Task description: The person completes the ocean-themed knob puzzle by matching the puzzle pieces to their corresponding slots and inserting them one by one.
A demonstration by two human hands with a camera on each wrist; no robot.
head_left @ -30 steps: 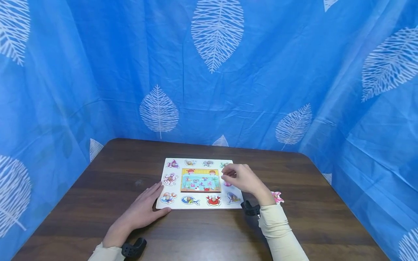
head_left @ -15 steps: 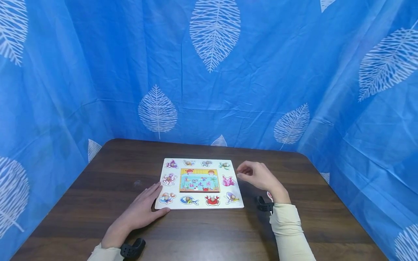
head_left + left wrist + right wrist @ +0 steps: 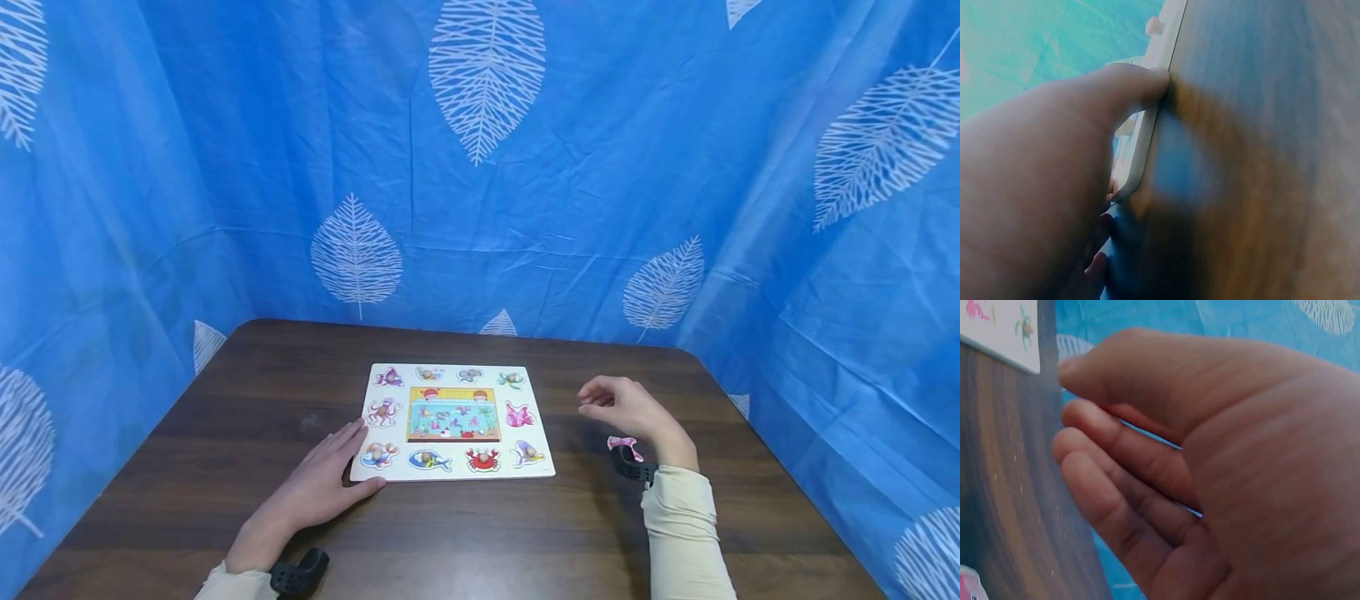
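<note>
A white peg puzzle board (image 3: 360, 468) with sea animals round a printed aquarium picture lies on the table. My left hand (image 3: 322, 475) rests at its near left corner, fingers along the left side and thumb at the front edge; the left wrist view shows the thumb (image 3: 1138, 87) touching that edge. To the right of the board, my right hand (image 3: 626, 408) is above the table, fingers loosely bent and holding nothing. Below its wrist lies a loose pink puzzle piece (image 3: 625, 442), partly hidden by the black wrist strap. A pink shape (image 3: 519, 414) on the board's right side shows no knob.
The dark wooden table (image 3: 465, 533) reaches back to a blue curtain (image 3: 570, 208) with white leaf prints, which also hangs at both sides. Knobbed pieces such as a red crab (image 3: 482, 460) and a blue fish (image 3: 430, 460) sit in the board.
My right hand has moved right, from over the board's right side to above the table beside it. The pink shape there has come into sight. My left hand has stayed at the board's corner.
</note>
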